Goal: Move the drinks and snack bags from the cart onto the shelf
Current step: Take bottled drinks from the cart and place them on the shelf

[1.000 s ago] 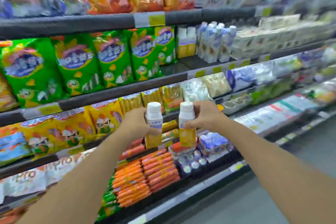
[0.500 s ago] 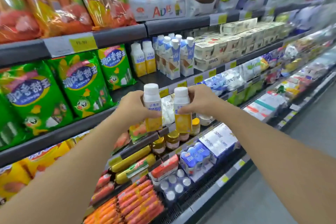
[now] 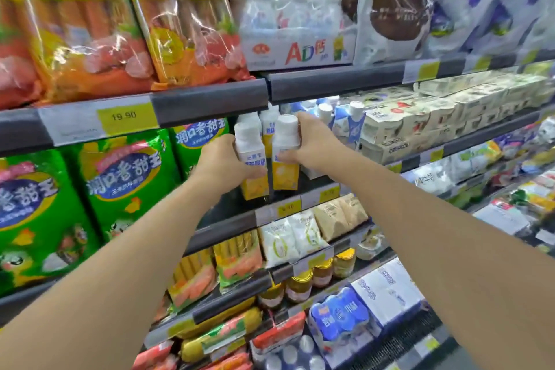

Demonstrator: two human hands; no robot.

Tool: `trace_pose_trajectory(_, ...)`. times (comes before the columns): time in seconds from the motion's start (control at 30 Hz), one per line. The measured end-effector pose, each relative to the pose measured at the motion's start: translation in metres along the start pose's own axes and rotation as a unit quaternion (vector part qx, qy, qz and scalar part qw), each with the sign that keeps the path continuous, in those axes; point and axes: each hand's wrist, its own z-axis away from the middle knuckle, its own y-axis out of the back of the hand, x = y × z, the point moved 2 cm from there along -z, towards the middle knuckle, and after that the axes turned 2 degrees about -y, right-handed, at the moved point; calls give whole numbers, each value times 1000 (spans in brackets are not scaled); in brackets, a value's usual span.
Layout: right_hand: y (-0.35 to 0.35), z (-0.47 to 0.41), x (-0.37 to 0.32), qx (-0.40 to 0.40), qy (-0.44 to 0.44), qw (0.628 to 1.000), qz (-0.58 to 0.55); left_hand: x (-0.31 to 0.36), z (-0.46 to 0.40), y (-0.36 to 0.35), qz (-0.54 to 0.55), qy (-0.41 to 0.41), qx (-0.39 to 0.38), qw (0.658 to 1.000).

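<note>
Single head-worn view, facing the store shelves [image 3: 210, 105] at close range, angled slightly downward

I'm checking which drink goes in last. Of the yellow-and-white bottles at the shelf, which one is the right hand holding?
The right hand grips the bottle with the round white cap, tilted toward the camera, right of the left hand's bottle and before a third one.

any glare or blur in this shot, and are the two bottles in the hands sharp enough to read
Head view: glare streaks the sausage bags at top left; wide-angle bending curves the shelf rail; the far right goods are soft. The left hand and right hand grip two bottles, fairly sharp, though their print is too small to read.
</note>
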Motion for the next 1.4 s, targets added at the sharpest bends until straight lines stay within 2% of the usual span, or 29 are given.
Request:
trace_pose_trajectory(0.2, -16, -28, 17, -55, -12, 998, -43, 7, -2, -17, -41, 16, 59, 997)
trace_pose_trajectory(0.3, -21, -35, 22, -55, 21, 997, -40, 11, 0, -23, -49, 30, 97, 994)
trace_pose_trajectory(0.47, -34, -24, 38, -81, 33, 991, -105, 15, 8, -29, -86, 53, 146, 984)
trace_pose_trajectory(0.6, -51, -8, 64, -116, -9, 989, -89, 14, 13, -35, -128, 87, 155, 976)
trace_pose_trajectory(0.83, -50, -12, 63, -78, -42, 995, -52, 16, 12, -46, -130, 95, 148, 976)
trace_pose_trajectory(0.97, -56, -8, 58, -85, -81, 986, -121, 12, 5, -49, -132, 82, 152, 976)
trace_pose_trajectory(1.07, -61, 19, 60, -95, -49, 982, -154, 9, 3, -48, -141, 67, 149, 976)
trace_pose_trajectory(1.2, -65, 34, 54, -124, 0, 987, -100, 7, -1, -46, -131, 51, 138, 980)
trace_pose_trajectory(1.4, -72, 9, 45, -128, -24, 991, -39, 6, -16, -51, -142, 50, 143, 978)
